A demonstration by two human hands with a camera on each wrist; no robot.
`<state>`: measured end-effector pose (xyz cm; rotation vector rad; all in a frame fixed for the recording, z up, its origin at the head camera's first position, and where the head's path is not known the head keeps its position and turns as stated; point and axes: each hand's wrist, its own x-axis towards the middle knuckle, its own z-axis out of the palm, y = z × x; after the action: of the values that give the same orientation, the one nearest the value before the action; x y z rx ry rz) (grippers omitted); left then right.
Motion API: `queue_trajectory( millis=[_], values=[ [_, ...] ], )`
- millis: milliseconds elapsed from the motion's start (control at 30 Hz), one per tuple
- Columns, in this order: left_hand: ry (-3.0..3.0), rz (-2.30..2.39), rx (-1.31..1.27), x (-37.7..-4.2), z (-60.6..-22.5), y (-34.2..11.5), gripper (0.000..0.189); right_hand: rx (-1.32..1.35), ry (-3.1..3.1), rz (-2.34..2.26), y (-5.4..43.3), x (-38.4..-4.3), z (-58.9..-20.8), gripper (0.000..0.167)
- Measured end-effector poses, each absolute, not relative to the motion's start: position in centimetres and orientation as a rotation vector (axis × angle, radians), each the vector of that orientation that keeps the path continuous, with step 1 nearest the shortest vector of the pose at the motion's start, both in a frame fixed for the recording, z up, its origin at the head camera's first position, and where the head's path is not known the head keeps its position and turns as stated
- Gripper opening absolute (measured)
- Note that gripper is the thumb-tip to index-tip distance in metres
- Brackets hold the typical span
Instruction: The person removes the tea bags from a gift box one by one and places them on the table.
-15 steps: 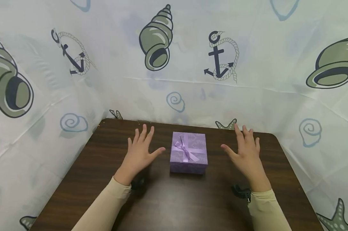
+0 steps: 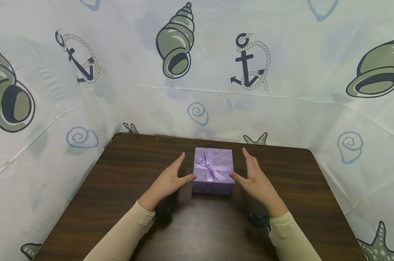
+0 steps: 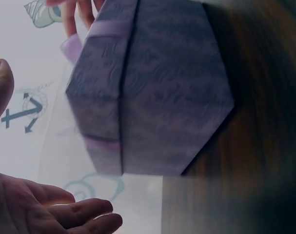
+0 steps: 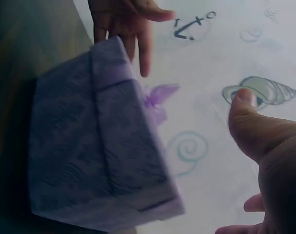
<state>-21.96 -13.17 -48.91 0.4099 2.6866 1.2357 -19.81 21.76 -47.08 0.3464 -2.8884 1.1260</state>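
A purple gift box [image 2: 213,187] with an embossed pattern and a lid stands on the dark wooden table. Across its lid runs a lilac ribbon tied in a bow [image 2: 209,169]. My left hand [image 2: 167,183] is at the box's left side, thumb tip overlapping the box edge in the head view. On the opposite side is my right hand [image 2: 258,181], its thumb right at the box's right edge. Both hands have fingers extended and thumbs spread. In the left wrist view a gap shows between the left fingers [image 3: 84,214] and the box [image 3: 172,97].
The brown table [image 2: 128,174] has rounded far corners. Behind it and on both sides hangs a white cloth [image 2: 216,108] printed with shells, anchors and starfish. Dark straps [image 2: 259,220] sit at the wrists, below the beige sleeves [image 2: 125,232].
Both hands have moved inward toward the box, the left one rightward and the right one leftward, with the thumbs now at its sides. The box has stayed in place.
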Motion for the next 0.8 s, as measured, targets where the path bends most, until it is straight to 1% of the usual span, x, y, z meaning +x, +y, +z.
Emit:
queue_trajectory(
  millis=[233,433,800],
  values=[
    [2.641,1.281,0.435,-21.6,-49.7,-12.1,0.118,0.395,-2.898,1.245,20.4,-20.0,-48.5,0.122],
    [2.613,1.305,0.468,-21.4,-50.6,-11.8,0.12,0.457,-2.895,1.291,19.7,-19.8,-49.4,0.124],
    [2.597,1.357,0.519,-21.6,-51.6,-11.8,0.115,0.391,-2.939,1.31,19.0,-19.3,-50.1,0.133]
  ],
)
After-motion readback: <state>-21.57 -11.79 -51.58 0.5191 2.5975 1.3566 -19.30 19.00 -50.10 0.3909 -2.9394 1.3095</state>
